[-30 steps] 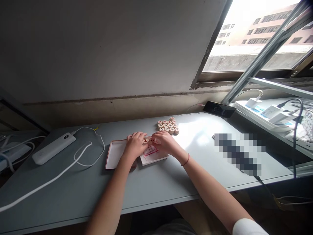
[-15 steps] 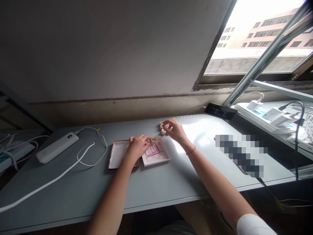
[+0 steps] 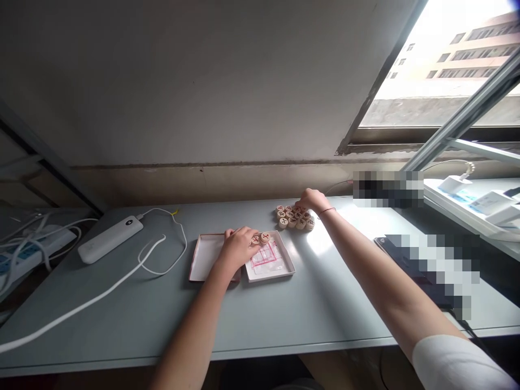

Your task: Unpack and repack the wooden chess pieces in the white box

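Round wooden Chinese chess pieces (image 3: 291, 222) stand in packed rows on the desk, beyond the boxes. At the back right of that group, my right hand (image 3: 313, 199) is bent down with fingers closed on a piece, partly hidden by the hand. My left hand (image 3: 239, 245) lies over the meeting edges of two shallow box halves, its fingers curled against a Chinese chess piece (image 3: 255, 239). Another piece (image 3: 265, 238) sits beside it in the white box half (image 3: 271, 278), above a plastic-covered sheet with red lines. The other half (image 3: 202, 259) has a dark red rim and shows a white inside.
A white power bank (image 3: 109, 239) with a looping white cable (image 3: 97, 292) lies on the left of the desk (image 3: 317, 325). Power strips with plugs are at far left and on the right shelf (image 3: 479, 206). A blurred dark device (image 3: 410, 265) lies at right.
My right hand has moved right and back, uncovering more of the grouped pieces. My left hand stays at the box halves. The whole view has shifted slightly.
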